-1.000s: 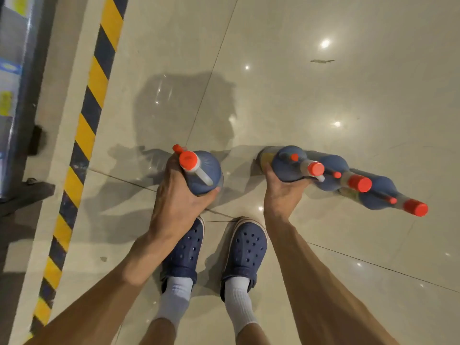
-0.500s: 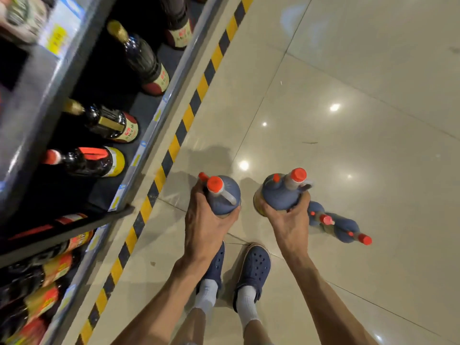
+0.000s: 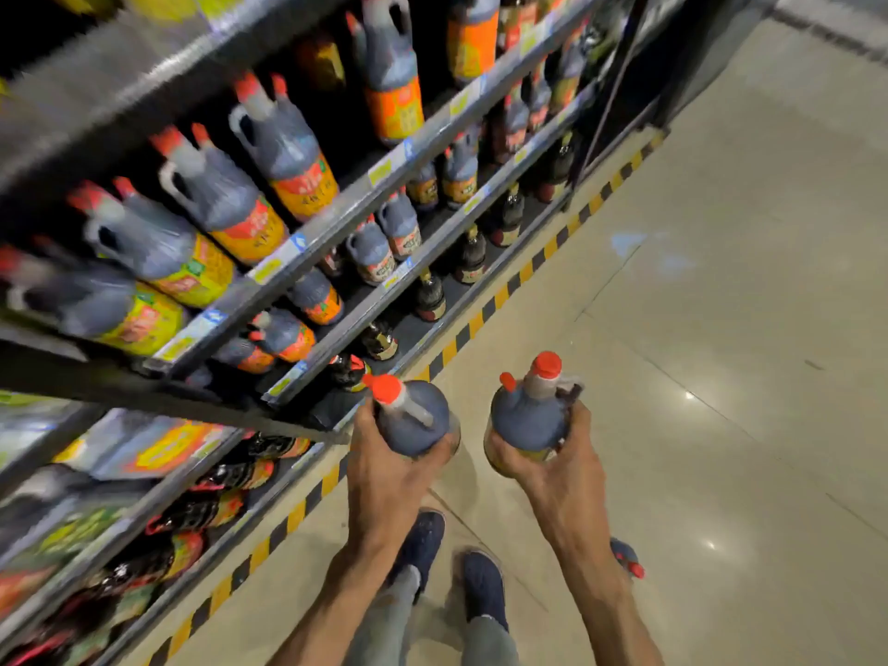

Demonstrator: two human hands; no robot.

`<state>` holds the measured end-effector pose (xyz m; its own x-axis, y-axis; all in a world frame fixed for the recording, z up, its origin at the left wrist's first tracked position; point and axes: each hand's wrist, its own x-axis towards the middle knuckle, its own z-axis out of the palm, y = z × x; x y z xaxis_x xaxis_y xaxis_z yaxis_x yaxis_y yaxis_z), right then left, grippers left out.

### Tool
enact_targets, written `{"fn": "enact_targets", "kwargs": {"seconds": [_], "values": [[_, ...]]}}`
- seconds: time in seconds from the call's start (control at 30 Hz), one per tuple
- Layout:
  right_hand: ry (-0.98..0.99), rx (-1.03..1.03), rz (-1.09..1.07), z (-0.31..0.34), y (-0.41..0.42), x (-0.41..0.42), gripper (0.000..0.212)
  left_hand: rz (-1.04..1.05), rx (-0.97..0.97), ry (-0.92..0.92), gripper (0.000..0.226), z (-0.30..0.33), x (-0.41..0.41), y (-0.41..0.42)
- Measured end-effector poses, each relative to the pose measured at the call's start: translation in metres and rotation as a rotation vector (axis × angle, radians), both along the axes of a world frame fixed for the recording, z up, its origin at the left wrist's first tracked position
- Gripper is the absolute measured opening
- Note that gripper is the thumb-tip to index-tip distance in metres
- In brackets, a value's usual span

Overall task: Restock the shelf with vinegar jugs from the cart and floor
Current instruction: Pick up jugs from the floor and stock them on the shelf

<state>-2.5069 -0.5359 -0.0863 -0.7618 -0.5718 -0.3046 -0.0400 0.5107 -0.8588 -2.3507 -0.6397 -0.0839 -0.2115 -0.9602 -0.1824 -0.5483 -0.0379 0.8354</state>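
The view has swung up from the floor to the shelf [image 3: 336, 223] at ten o'clock, so both jugs look ready to go in. The left hand [image 3: 384, 478] grips one vinegar jug [image 3: 415, 418], the right hand [image 3: 557, 473] grips a second jug [image 3: 528, 420]; a third [image 3: 624, 557] lies on the floor at five o'clock.

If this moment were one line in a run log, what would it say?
stage: carrying to shelf | left hand: grips vinegar jug | right hand: grips second jug | floor: another jug behind right arm
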Motion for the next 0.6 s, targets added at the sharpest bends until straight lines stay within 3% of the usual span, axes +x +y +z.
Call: {"fn": "enact_targets", "kwargs": {"seconds": [0.13, 0.37, 0.6], "values": [[0.036, -0.023, 0.192, 0.068, -0.003, 0.015, 0.093, 0.147, -0.063, 0.058, 0.086, 0.072, 0.032, 0.02], [0.068, -0.118, 0.499, 0.171, -0.024, 0.076, 0.075, 0.454, -0.155, 0.121, 0.096, 0.165, 0.115, 0.059], [0.142, -0.189, 0.861, 0.239, -0.04, 0.19, 0.088, 0.833, -0.185, 0.065, 0.112, 0.237, 0.227, 0.092]]}}
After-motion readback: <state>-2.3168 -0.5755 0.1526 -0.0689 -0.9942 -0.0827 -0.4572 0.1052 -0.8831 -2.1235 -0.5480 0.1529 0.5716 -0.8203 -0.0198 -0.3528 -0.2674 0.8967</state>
